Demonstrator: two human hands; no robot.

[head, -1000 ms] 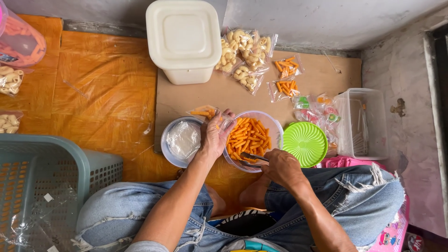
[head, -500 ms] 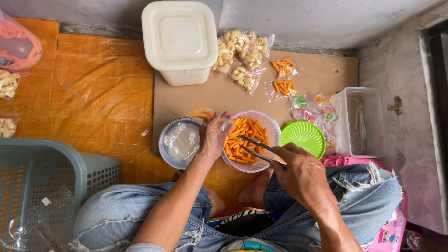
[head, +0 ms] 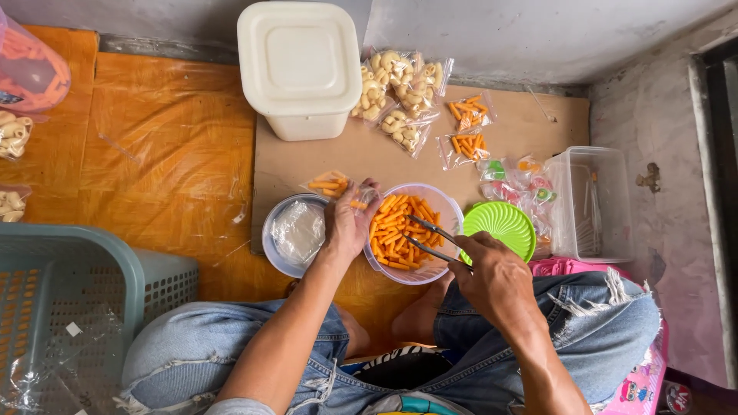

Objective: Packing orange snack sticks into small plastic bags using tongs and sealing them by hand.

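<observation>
While the tongs point(head: 432, 239) are gripped in the right hand point(head: 496, 280), their two metal arms are held apart over the orange sticks point(head: 400, 229) in the clear bowl point(head: 453, 209). The tips are seen just above or among the sticks; whether a stick is caught between them cannot be told. The left hand point(head: 346, 223) is closed on a small clear bag point(head: 344, 190), held at the bowl's left rim. A few orange sticks are seen inside the bag, which is pinched at its mouth by the fingers.

The bowl is set on a brown board point(head: 307, 165), between a metal dish point(head: 270, 230) on its left and a green lid point(head: 502, 227) on its right. The dish is lined with crumpled clear plastic and is touched by the left wrist's edge. Behind the bowl, a white lidded tub point(head: 300, 65) is stood on the board. Filled bags of pale curled snacks point(head: 396, 92) are laid just beside the tub, and two filled bags of orange sticks point(head: 469, 127) are laid to their right. A clear box point(head: 596, 204) is placed at the board's right end, with small coloured packets point(head: 519, 180) lying between it and the green lid.

A grey-blue basket point(head: 73, 307) is seen at the lower left, well apart from the bowl. Torn blue jeans point(head: 607, 323) are worn by the seated person.
</observation>
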